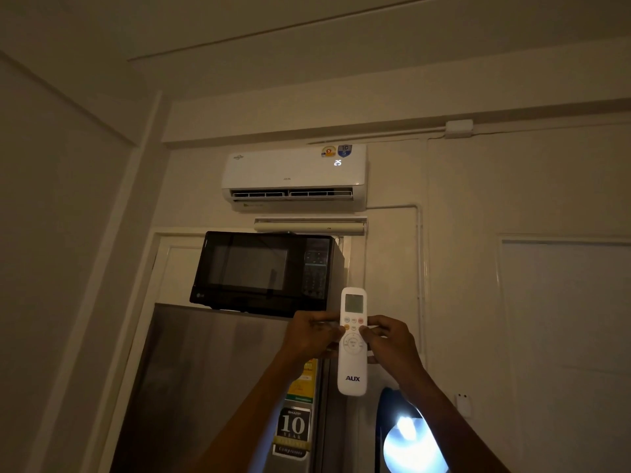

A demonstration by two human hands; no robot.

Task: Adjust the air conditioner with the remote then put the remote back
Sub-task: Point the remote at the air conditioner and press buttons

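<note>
A white wall air conditioner (pixel 293 177) hangs high on the far wall, its vent flap open and its display reading 25. I hold a white AUX remote (pixel 352 367) upright in front of me, pointed up toward it. My left hand (pixel 310 336) grips the remote's left edge, thumb near the buttons. My right hand (pixel 392 339) grips the right edge, thumb on the button area beside the round pad. The remote's small screen faces me.
A black microwave (pixel 266 273) sits on a steel fridge (pixel 211 387) with stickers, right below the air conditioner. A bright round reflective object (pixel 411 442) glows at the lower right. A small white wall holder (pixel 463 404) is fixed to the right wall. The room is dim.
</note>
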